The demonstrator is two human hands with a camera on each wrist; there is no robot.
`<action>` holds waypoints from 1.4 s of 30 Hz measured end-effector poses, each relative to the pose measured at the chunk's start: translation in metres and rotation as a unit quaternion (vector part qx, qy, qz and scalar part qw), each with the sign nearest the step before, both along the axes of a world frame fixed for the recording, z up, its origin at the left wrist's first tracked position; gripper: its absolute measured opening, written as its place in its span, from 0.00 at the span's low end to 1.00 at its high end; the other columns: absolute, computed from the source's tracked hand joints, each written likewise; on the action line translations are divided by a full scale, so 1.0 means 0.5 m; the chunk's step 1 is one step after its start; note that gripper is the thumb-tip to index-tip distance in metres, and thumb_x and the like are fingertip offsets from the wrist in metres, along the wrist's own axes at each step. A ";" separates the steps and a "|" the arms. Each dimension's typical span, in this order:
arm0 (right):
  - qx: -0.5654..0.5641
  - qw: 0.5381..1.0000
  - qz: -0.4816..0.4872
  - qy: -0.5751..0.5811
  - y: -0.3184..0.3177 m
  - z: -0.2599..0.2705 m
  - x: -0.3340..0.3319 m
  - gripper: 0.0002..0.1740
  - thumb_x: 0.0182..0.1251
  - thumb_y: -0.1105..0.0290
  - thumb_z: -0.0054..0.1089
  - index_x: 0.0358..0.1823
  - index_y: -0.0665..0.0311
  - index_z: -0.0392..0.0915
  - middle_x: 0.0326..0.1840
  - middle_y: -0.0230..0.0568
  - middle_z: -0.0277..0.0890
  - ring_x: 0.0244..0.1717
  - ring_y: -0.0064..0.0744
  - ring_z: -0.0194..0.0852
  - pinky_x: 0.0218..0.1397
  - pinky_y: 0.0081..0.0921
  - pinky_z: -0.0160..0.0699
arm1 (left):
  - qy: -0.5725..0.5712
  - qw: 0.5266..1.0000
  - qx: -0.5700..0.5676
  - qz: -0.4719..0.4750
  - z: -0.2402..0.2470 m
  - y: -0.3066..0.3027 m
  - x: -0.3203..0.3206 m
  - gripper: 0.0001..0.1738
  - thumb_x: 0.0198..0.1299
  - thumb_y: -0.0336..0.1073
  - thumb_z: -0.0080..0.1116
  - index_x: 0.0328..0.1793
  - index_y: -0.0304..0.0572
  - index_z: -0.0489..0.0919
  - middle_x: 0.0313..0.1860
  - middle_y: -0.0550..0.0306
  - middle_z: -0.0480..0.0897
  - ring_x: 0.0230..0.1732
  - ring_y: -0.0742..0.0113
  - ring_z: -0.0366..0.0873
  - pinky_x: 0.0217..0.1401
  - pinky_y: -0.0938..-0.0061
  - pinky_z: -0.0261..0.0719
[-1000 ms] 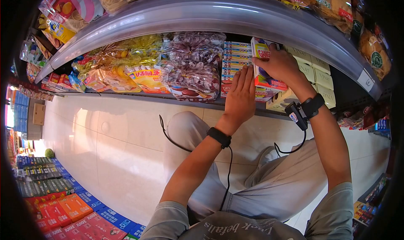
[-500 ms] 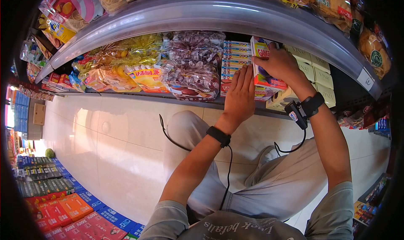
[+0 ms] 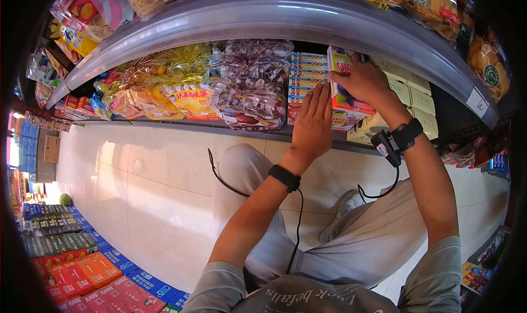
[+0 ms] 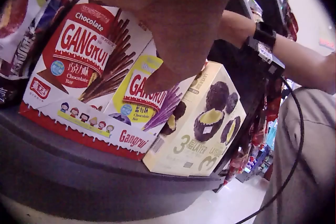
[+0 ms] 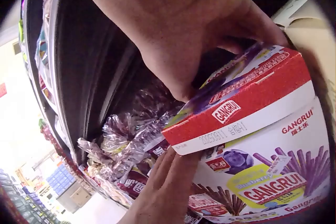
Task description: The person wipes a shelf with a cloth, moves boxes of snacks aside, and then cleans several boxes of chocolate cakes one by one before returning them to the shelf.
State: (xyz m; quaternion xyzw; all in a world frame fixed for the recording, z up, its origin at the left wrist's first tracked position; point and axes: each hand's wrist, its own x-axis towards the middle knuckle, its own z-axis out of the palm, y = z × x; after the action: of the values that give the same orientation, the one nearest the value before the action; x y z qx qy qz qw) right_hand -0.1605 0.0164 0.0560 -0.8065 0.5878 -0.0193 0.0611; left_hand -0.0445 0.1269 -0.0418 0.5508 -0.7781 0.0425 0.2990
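Note:
A thin red, white and purple box of Gangrui stick biscuits [image 5: 241, 111] lies on top of a printed Gangrui carton [image 5: 262, 182]. My right hand [image 3: 366, 82] grips this box, thumb on its left edge and fingers over the far side. My left hand [image 3: 313, 121] lies with straight fingers over the front of the carton, its fingertips against the row of upright thin boxes [image 3: 308, 71] and close beside the gripped box. In the left wrist view, the carton's front [image 4: 79, 108] shows chocolate and blueberry sticks below the left hand [image 4: 178, 29].
Cream cartons [image 3: 422, 102] stand right of the Gangrui boxes. To the left are purple wrapped snack bags [image 3: 252, 88] and yellow ones [image 3: 181, 66]. The upper shelf's clear curved edge [image 3: 274, 19] overhangs the hands. A black cable [image 3: 301, 230] hangs from the left wrist.

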 end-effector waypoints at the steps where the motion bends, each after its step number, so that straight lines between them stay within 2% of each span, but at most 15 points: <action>1: -0.005 1.000 0.000 0.001 0.000 -0.001 0.001 0.49 0.58 0.38 0.53 0.63 0.80 0.61 0.41 0.65 0.79 0.46 0.57 0.80 0.50 0.41 0.78 | 0.007 1.000 0.003 -0.003 0.001 0.000 0.001 0.43 0.40 0.31 0.59 0.67 0.23 0.59 0.70 0.36 0.60 0.74 0.43 0.53 0.76 0.54 0.50; 5: -0.024 1.000 -0.008 0.004 -0.006 -0.010 0.003 0.50 0.58 0.38 0.53 0.65 0.79 0.58 0.42 0.65 0.79 0.47 0.57 0.79 0.51 0.41 0.78 | 0.051 0.998 0.010 -0.024 -0.003 -0.001 0.012 0.43 0.41 0.27 0.57 0.68 0.25 0.59 0.70 0.38 0.61 0.74 0.43 0.54 0.76 0.54 0.50; 9: -0.063 0.998 0.009 0.025 -0.012 -0.027 0.003 0.50 0.59 0.38 0.53 0.66 0.78 0.57 0.44 0.63 0.79 0.48 0.56 0.79 0.51 0.42 0.78 | 0.055 0.998 -0.024 0.036 -0.017 0.000 0.015 0.43 0.40 0.26 0.57 0.69 0.27 0.58 0.71 0.39 0.61 0.74 0.43 0.55 0.76 0.53 0.51; 12: -0.030 0.999 -0.013 0.037 -0.009 -0.021 0.010 0.48 0.59 0.39 0.53 0.65 0.78 0.59 0.44 0.61 0.79 0.48 0.55 0.80 0.50 0.42 0.79 | 0.043 0.997 -0.032 0.047 -0.016 0.001 0.020 0.43 0.41 0.26 0.57 0.69 0.27 0.59 0.71 0.39 0.61 0.73 0.43 0.56 0.75 0.52 0.52; 15: -0.051 0.998 -0.011 0.042 -0.005 -0.022 0.012 0.46 0.60 0.39 0.53 0.63 0.76 0.61 0.42 0.60 0.80 0.48 0.54 0.80 0.49 0.42 0.79 | 0.050 0.997 -0.032 0.046 -0.015 0.002 0.016 0.40 0.43 0.25 0.55 0.69 0.27 0.60 0.71 0.39 0.61 0.73 0.43 0.57 0.74 0.51 0.53; 18: -0.014 0.998 -0.020 0.058 0.000 -0.009 0.014 0.46 0.60 0.38 0.52 0.64 0.75 0.62 0.45 0.56 0.81 0.50 0.48 0.81 0.51 0.37 0.80 | 0.044 0.997 -0.050 0.050 -0.021 -0.001 0.007 0.38 0.46 0.24 0.54 0.68 0.27 0.61 0.70 0.39 0.63 0.72 0.43 0.59 0.73 0.51 0.54; 21: -0.014 0.998 -0.022 0.059 0.000 -0.014 0.014 0.46 0.61 0.37 0.51 0.64 0.75 0.62 0.43 0.55 0.81 0.48 0.49 0.81 0.50 0.38 0.80 | 0.038 0.996 -0.060 0.049 -0.022 -0.002 0.008 0.35 0.47 0.24 0.52 0.67 0.27 0.63 0.69 0.40 0.64 0.71 0.44 0.60 0.72 0.51 0.55; 24: -0.070 0.996 -0.008 0.060 -0.002 -0.033 0.010 0.47 0.62 0.36 0.48 0.64 0.76 0.62 0.45 0.57 0.80 0.50 0.52 0.79 0.51 0.38 0.79 | 0.030 0.997 -0.052 0.043 -0.016 -0.003 0.015 0.34 0.48 0.24 0.52 0.67 0.27 0.63 0.69 0.40 0.65 0.71 0.44 0.61 0.72 0.51 0.56; 27: -0.042 0.996 -0.017 0.075 -0.001 -0.033 0.015 0.46 0.63 0.36 0.46 0.66 0.73 0.60 0.64 0.66 0.63 0.64 0.56 0.66 0.59 0.45 0.73 | 0.022 0.998 -0.042 0.035 -0.011 -0.001 0.022 0.34 0.48 0.24 0.52 0.67 0.28 0.64 0.69 0.41 0.65 0.71 0.45 0.61 0.71 0.52 0.57; 30: -0.023 0.996 -0.023 0.082 0.001 -0.028 0.016 0.47 0.63 0.35 0.44 0.66 0.73 0.61 0.64 0.66 0.63 0.64 0.59 0.66 0.59 0.46 0.73 | 0.016 0.999 -0.036 0.031 -0.008 0.000 0.024 0.35 0.47 0.26 0.53 0.67 0.28 0.63 0.69 0.40 0.65 0.71 0.45 0.61 0.71 0.52 0.58; 36: -0.139 0.984 0.002 0.112 0.007 -0.051 0.009 0.45 0.66 0.35 0.41 0.63 0.73 0.64 0.62 0.67 0.66 0.62 0.58 0.68 0.57 0.45 0.74 | 0.033 0.999 0.003 0.003 0.030 -0.022 0.037 0.40 0.43 0.31 0.59 0.67 0.29 0.63 0.69 0.40 0.65 0.72 0.46 0.59 0.72 0.51 0.56; 39: -0.081 0.992 0.002 0.094 -0.003 -0.039 0.005 0.39 0.70 0.40 0.38 0.61 0.73 0.66 0.60 0.64 0.69 0.60 0.58 0.70 0.55 0.45 0.76 | 0.015 1.000 0.000 0.001 0.024 -0.046 0.035 0.42 0.41 0.32 0.61 0.68 0.29 0.63 0.69 0.42 0.65 0.73 0.48 0.59 0.73 0.51 0.55; 42: 0.042 0.998 0.010 0.052 -0.002 0.010 0.005 0.34 0.73 0.46 0.37 0.59 0.73 0.68 0.58 0.60 0.72 0.59 0.58 0.70 0.59 0.45 0.72 | -0.034 0.999 0.002 0.015 0.015 -0.047 0.031 0.43 0.40 0.31 0.61 0.68 0.30 0.63 0.70 0.44 0.65 0.73 0.49 0.59 0.73 0.51 0.55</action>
State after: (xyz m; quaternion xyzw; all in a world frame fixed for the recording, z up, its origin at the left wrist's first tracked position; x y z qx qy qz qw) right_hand -0.1578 0.0154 0.0611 -0.8089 0.5825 0.0484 0.0644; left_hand -0.0288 0.1032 -0.0343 0.5610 -0.7796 0.0640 0.2711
